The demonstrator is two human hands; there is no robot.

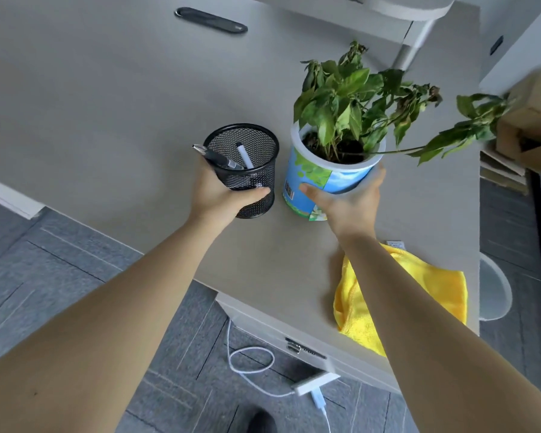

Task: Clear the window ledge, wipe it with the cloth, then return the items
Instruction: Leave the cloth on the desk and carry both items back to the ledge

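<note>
My left hand (221,195) is wrapped around a black mesh pen holder (247,157) with a black pen and a white marker standing in it. My right hand (345,198) grips the side of a blue and white plant pot (313,179) that holds a leafy green plant (356,101). Both stand on the beige desk top (107,104), close side by side. A yellow cloth (419,295) lies crumpled on the desk near its front right corner, partly hidden under my right forearm.
A black oval cable grommet (211,20) sits at the back of the desk. Cardboard boxes (531,120) are stacked at the right. A white bin (494,292) stands beyond the desk's right edge. On the grey carpet below lie a white charger and cable (313,382).
</note>
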